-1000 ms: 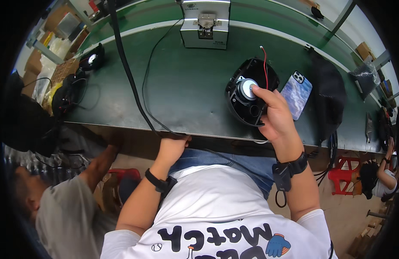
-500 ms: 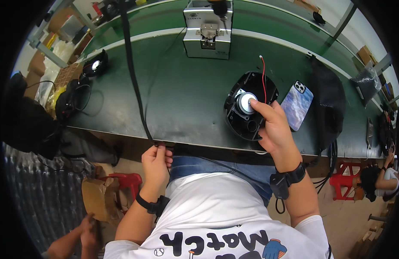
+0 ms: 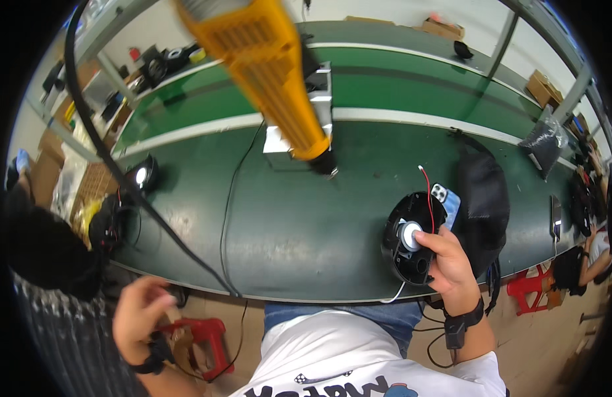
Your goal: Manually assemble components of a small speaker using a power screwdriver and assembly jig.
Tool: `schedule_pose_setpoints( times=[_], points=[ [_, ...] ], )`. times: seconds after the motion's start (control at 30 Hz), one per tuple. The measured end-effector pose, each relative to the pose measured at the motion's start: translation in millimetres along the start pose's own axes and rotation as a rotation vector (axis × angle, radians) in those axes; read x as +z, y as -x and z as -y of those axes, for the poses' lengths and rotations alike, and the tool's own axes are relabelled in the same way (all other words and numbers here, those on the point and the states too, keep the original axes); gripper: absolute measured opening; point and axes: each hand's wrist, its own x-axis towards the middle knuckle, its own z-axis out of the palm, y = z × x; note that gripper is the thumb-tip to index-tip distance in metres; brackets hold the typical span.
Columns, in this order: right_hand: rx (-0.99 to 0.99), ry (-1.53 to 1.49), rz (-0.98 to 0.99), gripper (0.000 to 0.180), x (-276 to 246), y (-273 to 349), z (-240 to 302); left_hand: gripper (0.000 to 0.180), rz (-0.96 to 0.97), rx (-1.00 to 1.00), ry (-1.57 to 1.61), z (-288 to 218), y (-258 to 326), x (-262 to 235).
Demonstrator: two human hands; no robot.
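My right hand (image 3: 455, 268) grips a black oval speaker housing (image 3: 422, 271) near the table's front edge, its thumb pressed on the round silver speaker magnet (image 3: 410, 235) inside. A red wire (image 3: 429, 192) with a white connector at its end rises from the housing. My left hand (image 3: 141, 314) is off the table's front edge at the left, slightly blurred, with thumb and fingers apart and nothing visible in it. A yellow electric screwdriver (image 3: 266, 73) hangs large over the middle of the table, tip down. Behind it, a silver box-shaped machine (image 3: 324, 109) is mostly hidden.
A phone (image 3: 451, 206) lies partly behind the housing, beside a black bag (image 3: 481, 205). A black cable (image 3: 153, 215) slants down across the left side to the table edge (image 3: 306, 302). Another black housing (image 3: 143, 173) stands at left. Red stools (image 3: 210, 341) and other people are around the table.
My left hand has left the cable at the table edge and moved left. The view has shifted, and the yellow screwdriver now fills the upper middle. My right hand still holds the speaker housing.
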Motion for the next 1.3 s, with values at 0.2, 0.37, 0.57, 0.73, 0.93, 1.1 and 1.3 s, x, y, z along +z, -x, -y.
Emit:
schedule_pose_setpoints(
  times=[0.2, 0.37, 0.57, 0.73, 0.93, 1.1, 1.3],
  points=[
    [-0.080, 0.027, 0.025, 0.053, 17, -13, 21, 0.033, -0.020, 0.747, 0.680, -94, -116, -43],
    [-0.125, 0.056, 0.150, 0.066, 47, -38, 17, 0.021, 0.169, 0.670, 0.320, -164, -187, 27],
    [-0.165, 0.176, 0.162, 0.065, 68, -57, 28, 0.028, 0.163, 1.212, -0.148, -210, -137, 75],
    [-0.079, 0.135, 0.108, 0.067, 64, -81, 17, 0.041, -0.125, 1.216, -0.450, -235, -101, 125],
    [0.022, 0.210, 0.098, 0.061, 60, -86, 19, 0.050, -0.151, 1.267, -0.646, -258, -125, 164],
    [0.034, 0.129, 0.083, 0.063, 60, -81, 17, 0.049, -0.034, 1.108, -0.667, -287, -97, 163],
    [0.008, 0.158, 0.093, 0.061, 55, -75, 17, 0.051, -0.097, 1.423, -0.447, -235, -139, 174]
  ],
)
